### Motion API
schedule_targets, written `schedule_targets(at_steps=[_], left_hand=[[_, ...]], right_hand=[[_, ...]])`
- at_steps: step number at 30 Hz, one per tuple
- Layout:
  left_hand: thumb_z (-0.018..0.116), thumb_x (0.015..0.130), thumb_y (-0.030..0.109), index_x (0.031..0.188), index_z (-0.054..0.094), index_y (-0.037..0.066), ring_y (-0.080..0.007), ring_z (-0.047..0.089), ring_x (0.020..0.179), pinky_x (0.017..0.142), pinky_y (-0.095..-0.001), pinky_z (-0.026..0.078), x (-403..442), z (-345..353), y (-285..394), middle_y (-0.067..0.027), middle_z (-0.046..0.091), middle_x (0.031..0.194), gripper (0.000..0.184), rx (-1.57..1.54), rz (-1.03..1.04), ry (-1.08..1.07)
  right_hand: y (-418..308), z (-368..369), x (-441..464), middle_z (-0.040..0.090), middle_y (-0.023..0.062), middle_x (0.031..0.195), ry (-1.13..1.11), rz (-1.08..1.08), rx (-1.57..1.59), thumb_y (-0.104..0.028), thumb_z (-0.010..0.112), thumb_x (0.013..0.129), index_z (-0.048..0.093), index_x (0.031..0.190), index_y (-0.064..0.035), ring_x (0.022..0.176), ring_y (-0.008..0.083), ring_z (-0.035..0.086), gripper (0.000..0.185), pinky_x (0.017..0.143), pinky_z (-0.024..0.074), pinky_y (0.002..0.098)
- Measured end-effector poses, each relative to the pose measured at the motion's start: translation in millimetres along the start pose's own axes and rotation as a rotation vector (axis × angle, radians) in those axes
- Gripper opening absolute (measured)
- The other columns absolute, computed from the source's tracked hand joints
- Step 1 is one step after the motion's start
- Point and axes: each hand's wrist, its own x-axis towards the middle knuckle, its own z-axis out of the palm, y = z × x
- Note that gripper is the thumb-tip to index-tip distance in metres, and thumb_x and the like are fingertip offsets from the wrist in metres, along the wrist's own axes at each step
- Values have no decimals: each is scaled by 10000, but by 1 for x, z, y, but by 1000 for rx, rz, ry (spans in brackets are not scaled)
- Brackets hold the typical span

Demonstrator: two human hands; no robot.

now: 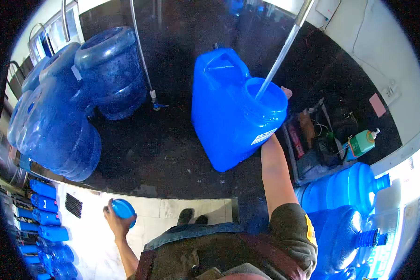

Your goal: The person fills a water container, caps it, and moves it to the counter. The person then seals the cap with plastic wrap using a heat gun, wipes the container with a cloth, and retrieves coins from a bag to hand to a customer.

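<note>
A large blue jerrycan (219,107) stands on the black counter, its wide round mouth uncapped. From a metal pipe (304,13) above, what looks like a clear stream of water (284,50) runs into that mouth. My right arm reaches along the near right side of the jerrycan. Only a small part of my right hand (287,92) shows past the neck, with the fingers seemingly curled against it; the rest is hidden behind the can. Away to the left, below the counter edge, my left hand (115,220) grips a round blue lid (124,209).
Several big water bottles (109,70) crowd the counter's left side. A thin pipe with a small blue-handled tap (157,103) comes down beside them. At right are a grey tray (308,176) of odds and ends, a green pump bottle (361,143) and more water bottles (340,186).
</note>
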Motion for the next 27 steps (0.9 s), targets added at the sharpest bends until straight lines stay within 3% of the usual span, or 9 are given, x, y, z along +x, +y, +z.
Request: schedule_targets(at_steps=[1,3,4,7,12,27], left_hand=[[912,450,277,1323,425,179,-388,484,1126,870,-513,463,-13,-23,41,-156,436,1275,1004,554,109,-14],[926,386,298,1305,437,183,-428,485,1116,870,-531,470,-4,-23,28,-174,443,1257,1048,401,-25,-308],[931,346,301,1308,443,179,-427,481,1131,893,-518,472,0,-13,9,-172,447,1254,1086,241,-67,-348],[928,341,310,1308,449,177,-431,485,1121,900,-528,472,-4,-17,18,-185,456,1238,1088,367,-25,-437],[920,329,403,1327,453,154,-448,477,1186,979,-499,449,-1,-15,14,-229,468,1264,1129,377,-131,-696],[919,344,406,1347,432,137,-424,491,1182,989,-475,449,-6,-25,19,-221,465,1262,1147,380,-196,-646]], right_hand=[[0,0,-3,482,242,1118,-6,0,-1,-190,681,788,492,1190,-30,1007,398,511,473,857,439,442],[1,0,-4,476,245,1126,-4,3,1,-192,682,787,487,1196,-30,1014,400,506,480,862,436,442],[2,0,-5,472,246,1129,-2,4,3,-192,683,787,484,1198,-31,1017,401,504,484,865,434,443],[1,0,-6,463,249,1141,-4,5,7,-194,685,787,477,1207,-31,1028,403,496,496,872,429,444],[1,3,-7,447,254,1159,-4,4,8,-198,688,786,464,1220,-31,1045,408,484,516,884,422,445],[0,14,-7,399,270,1216,11,13,15,-208,698,783,426,1260,-32,1097,421,448,577,920,399,451]])
